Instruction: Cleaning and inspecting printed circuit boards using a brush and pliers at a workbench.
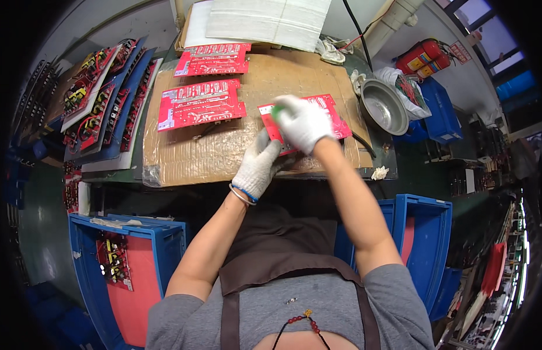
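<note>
My left hand, in a white knitted glove, grips the near left edge of a red circuit board, its thumb on top and its fingers partly hidden below. The board's solder side faces up, tilted a little over the cardboard. Above the board, my right hand, also gloved, is closed around a small green thing; motion blur hides its kind. To the left, a second red circuit board lies solder side up, with a third red board behind it.
A worn cardboard sheet covers the bench. On the right stand a metal bowl and a white bag. Stacked boards on panels fill the left side. Blue crates flank me below, one holding a populated board.
</note>
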`<state>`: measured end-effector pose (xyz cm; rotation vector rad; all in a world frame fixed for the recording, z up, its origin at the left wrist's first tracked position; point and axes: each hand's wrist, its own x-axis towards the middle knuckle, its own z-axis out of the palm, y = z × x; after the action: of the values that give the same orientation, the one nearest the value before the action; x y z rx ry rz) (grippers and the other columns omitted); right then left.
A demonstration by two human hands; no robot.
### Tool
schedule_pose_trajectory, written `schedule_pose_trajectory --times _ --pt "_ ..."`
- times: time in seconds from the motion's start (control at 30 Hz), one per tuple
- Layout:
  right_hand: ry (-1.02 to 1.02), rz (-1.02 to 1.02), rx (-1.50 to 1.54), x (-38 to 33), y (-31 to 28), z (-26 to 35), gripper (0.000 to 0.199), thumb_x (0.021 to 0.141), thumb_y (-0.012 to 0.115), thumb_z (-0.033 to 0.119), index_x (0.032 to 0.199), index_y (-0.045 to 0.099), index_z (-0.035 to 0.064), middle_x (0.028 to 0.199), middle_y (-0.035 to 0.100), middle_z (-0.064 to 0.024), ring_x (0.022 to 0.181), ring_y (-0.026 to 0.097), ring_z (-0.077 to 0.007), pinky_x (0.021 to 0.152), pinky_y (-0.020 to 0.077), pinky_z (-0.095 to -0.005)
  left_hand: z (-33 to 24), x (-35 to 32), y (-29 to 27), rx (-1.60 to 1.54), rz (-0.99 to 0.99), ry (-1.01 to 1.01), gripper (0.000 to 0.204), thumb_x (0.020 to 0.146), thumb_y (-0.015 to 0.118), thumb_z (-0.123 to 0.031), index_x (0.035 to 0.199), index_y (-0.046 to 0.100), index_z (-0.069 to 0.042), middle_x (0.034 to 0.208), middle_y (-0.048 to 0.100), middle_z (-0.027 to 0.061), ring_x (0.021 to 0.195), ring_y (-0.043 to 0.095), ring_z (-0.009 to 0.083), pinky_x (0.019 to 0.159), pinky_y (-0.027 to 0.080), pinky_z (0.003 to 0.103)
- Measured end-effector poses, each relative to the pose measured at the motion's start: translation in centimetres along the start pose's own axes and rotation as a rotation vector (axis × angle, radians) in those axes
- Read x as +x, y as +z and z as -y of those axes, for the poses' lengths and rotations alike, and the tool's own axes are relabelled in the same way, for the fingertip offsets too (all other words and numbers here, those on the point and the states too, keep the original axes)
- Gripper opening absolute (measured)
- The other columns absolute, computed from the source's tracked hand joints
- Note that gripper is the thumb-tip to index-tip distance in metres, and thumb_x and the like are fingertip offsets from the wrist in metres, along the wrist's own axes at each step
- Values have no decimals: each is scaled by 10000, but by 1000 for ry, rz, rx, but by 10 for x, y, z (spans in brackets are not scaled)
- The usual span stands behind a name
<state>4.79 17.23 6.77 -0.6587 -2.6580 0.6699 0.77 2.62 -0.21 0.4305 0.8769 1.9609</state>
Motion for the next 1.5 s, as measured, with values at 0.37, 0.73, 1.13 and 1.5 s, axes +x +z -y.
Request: schedule_pose_trajectory --times 0.37,0.73,1.13,1.5 --pt "13 73 -197 14 -20 -23 310 940 602 323 1193 730 198 1108 748 -145 1028 707 -362 926 563 -440 2 -3 2 6 -40 -23 499 1047 553 -144 1510 414 -17 1343 604 101 1128 661 205 895 600 378" --pt "-43 187 -335 -10 -13 7 294 942 615 274 1216 708 221 1018 750 -172 943 721 -381 842 575 -479 3 -2 -8 28 -41 -16 501 1045 561 -146 1505 401 -27 1378 583 114 1191 642 231 949 588 405" --pt "-66 145 -398 22 -54 -1 308 977 594 339 1262 644 232 975 755 -154 897 722 -392 793 571 -496 -2 -2 -6 -48 -60 -68 517 1025 561 -114 1507 403 -15 1336 609 116 1117 665 211 877 608 383" --pt "-331 150 -394 5 -34 0 200 971 594 302 1066 627 130 811 734 -155 762 722 -384 662 559 -523 -4 1 -1 -20 -90 -73 501 1021 551 -107 1498 423 -26 1328 611 104 1127 660 209 896 601 376"
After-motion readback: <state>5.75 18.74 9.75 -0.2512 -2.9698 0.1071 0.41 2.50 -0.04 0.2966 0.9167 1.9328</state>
